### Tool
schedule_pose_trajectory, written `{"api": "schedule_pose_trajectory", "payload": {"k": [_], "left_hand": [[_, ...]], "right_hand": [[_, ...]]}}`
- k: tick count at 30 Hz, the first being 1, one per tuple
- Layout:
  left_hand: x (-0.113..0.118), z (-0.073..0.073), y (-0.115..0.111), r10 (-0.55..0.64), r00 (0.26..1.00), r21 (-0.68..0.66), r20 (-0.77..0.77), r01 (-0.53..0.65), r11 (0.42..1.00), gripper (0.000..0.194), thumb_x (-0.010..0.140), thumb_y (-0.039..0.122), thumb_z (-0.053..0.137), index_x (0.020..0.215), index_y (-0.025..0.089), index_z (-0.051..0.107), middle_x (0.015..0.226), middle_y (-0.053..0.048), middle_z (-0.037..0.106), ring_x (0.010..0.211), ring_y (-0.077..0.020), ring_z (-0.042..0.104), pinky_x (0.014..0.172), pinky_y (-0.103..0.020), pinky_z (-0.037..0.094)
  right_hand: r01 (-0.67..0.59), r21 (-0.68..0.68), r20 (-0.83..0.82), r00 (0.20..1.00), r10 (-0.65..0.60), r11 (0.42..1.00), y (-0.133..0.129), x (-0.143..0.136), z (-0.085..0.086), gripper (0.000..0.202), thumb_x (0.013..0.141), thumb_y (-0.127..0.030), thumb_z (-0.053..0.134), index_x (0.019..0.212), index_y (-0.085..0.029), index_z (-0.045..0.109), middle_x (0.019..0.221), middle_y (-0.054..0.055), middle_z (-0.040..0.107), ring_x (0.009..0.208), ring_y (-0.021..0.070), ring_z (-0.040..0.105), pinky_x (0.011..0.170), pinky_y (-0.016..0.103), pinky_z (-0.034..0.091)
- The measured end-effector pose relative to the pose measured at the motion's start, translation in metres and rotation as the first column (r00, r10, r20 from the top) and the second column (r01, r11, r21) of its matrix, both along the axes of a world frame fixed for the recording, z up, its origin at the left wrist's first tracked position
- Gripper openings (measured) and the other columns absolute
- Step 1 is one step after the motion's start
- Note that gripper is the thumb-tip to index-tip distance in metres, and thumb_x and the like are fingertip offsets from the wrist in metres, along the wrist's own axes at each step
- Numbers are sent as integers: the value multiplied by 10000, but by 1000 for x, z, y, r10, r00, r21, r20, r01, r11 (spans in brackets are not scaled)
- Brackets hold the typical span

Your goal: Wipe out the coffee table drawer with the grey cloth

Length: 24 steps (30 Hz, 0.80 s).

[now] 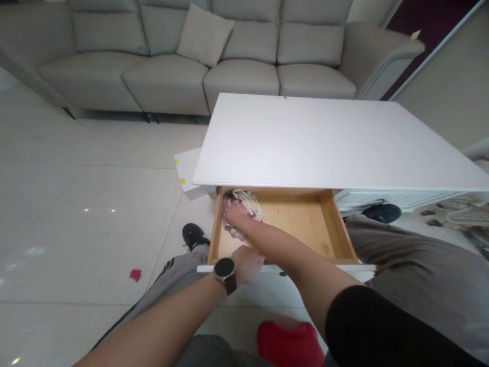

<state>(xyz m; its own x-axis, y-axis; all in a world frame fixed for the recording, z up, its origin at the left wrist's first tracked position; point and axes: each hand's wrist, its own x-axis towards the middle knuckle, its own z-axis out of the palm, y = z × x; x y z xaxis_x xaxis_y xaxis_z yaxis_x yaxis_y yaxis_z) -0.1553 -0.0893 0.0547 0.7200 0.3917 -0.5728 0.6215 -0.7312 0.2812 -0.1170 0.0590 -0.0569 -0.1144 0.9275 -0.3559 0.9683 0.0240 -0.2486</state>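
A pulled-out wooden drawer (301, 216) with a white front juts from the table. In its far left corner lies a bunched, patterned cloth (250, 205) in cream and grey-purple. My right hand (235, 211) reaches across from the right, its fingers closed into the cloth and partly hidden by its folds. Lower down, my left hand (248, 262), with a watch (224, 269) on the wrist, is at the drawer's front edge under my right forearm. Its fingers are blurred, so whether they grip the edge is unclear.
The white table top (328, 142) overhangs the drawer. A white box (189, 171) stands on the floor left of the table. Behind is a grey sofa (240, 79) with a cushion (204, 34). A red object (290, 344) lies below me, and a red scrap (135, 275) on the tiles.
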Motion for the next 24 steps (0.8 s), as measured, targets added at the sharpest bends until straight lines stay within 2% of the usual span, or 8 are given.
{"api": "schedule_pose_trajectory", "payload": {"k": [2,5,9,12,14,16,21,24], "left_hand": [[2,1,1,2,1000,-19,-19,-2,1000,233,761,180,627,957,139,747,980,-160,774,926,-324,745,799,-408,573],[3,3,3,0,999,-48,-40,-2,999,382,737,218,650,1108,166,723,1067,-163,766,975,-347,735,823,-441,572],[4,4,5,-8,998,-46,-70,5,999,474,718,245,643,1188,219,698,1120,-149,755,1009,-354,726,850,-459,568],[5,5,6,-19,997,-31,-80,17,999,477,715,257,622,1184,222,699,1097,-150,755,994,-353,727,835,-453,567],[7,5,6,-37,996,-27,-82,35,999,479,709,265,621,1179,227,699,1096,-150,753,990,-352,725,826,-451,565],[9,5,7,-48,995,-28,-93,46,999,470,699,264,629,1162,231,703,1099,-147,752,993,-350,722,826,-449,565],[11,6,5,-52,992,-21,-114,50,999,450,703,266,646,1146,236,717,1085,-147,756,989,-338,726,823,-442,578],[10,4,5,-56,993,-1,-103,56,998,442,715,289,652,1149,249,724,1067,-141,763,976,-333,730,818,-439,583]], "right_hand": [[-35,4,-1,999,35,999,-3,2,1,619,987,-504,496,1470,-126,416,1347,259,571,1155,322,644,884,427,556],[-186,14,14,982,186,982,-18,23,4,688,971,-561,499,1519,-165,370,1405,236,525,1147,330,639,889,459,558],[-443,49,18,896,443,895,-47,60,5,745,945,-628,520,1572,-290,302,1469,181,453,1107,315,645,852,464,566],[-540,79,7,841,542,838,-64,86,3,763,914,-651,568,1573,-363,311,1451,139,454,1110,307,639,862,447,552],[-518,85,7,855,519,851,-70,105,3,766,912,-652,573,1578,-378,313,1437,128,466,1112,305,638,872,436,542],[-434,82,20,901,434,897,-74,129,4,771,922,-655,549,1595,-379,291,1449,130,460,1116,311,639,867,430,539],[-186,24,97,978,183,982,-81,210,9,780,933,-658,508,1616,-382,252,1537,148,398,1181,337,618,948,457,501],[33,-42,169,985,-25,999,-90,261,14,804,936,-671,479,1627,-335,242,1599,183,327,1248,373,575,990,491,472]]}}
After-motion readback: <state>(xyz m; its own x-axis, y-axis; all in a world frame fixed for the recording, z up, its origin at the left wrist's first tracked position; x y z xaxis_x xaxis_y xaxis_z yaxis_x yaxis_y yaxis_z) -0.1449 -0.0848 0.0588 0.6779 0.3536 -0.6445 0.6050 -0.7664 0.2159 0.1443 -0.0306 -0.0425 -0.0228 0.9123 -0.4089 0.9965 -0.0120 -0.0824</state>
